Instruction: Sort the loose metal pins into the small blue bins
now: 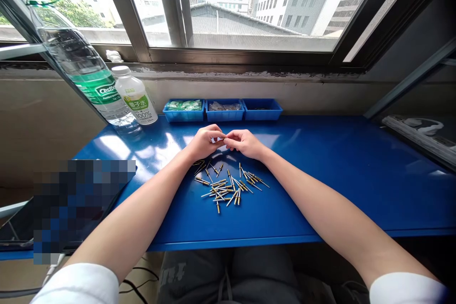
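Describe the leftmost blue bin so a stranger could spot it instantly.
On the blue table, look past the left hand to the far side, below the window. Three blue bins stand in a row there. The leftmost bin is nearest the bottles and alone shows green-and-white contents.

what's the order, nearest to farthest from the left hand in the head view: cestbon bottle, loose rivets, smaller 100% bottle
1. Loose rivets, nearer the person than the left hand
2. Smaller 100% bottle, to the left
3. Cestbon bottle, farthest left

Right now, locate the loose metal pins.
In the head view, the loose metal pins lie mid-picture on the blue table, between the forearms, nearer the front edge than the left hand and right hand.
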Demonstrator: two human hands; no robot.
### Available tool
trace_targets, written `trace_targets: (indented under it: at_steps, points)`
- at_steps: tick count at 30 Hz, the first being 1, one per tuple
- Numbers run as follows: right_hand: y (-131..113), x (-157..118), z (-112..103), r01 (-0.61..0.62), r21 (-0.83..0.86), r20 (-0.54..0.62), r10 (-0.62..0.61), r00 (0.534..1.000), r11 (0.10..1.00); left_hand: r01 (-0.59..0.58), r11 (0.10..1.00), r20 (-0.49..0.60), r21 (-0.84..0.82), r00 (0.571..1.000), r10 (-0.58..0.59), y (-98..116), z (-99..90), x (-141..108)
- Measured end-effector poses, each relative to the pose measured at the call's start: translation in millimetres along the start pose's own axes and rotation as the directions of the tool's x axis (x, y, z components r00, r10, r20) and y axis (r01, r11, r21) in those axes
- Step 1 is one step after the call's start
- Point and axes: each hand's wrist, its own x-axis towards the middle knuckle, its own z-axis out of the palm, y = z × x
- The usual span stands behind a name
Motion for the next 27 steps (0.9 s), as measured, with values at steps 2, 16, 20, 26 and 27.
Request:
trace_targets:
  at_steps: [2, 16, 20, 26, 27]
  points:
    - [1.5, 0.5, -0.1, 0.004, -0.031, -0.018, -0.005, 1.0, 0.999, -0.014, 1.0, 0.003, 0.009, 1.0, 0.014, 2.1, 0.1, -0.4]
    - [4.1, -0.9, 0.9, 0.029, -0.181, -0.136, -0.054, 0.989, 0.983, 0.101, 0.994, 0.032, 0.05, 0.994, -0.102, 6.5, -5.8, 2.0]
    - [7.4, 0.2, -2.3, 0.047, -0.082, -0.07, -0.053, 0.996, 0.996, 0.1, 0.993, 0.018, 0.067, 0.995, -0.101, 1.0, -4.5, 1.3]
    - [9.7, -1.3, -3.1, 0.123, -0.191, -0.093, -0.143, 0.985, 0.974, 0.128, 0.989, 0.012, 0.077, 0.992, -0.129, -0.7, -3.9, 0.7]
    - [9.3, -1.9, -2.9, 0.14, -0.22, -0.107, -0.166, 0.98, 0.966, 0.129, 0.989, 0.012, 0.079, 0.991, -0.13, -0.8, -3.7, 0.8]
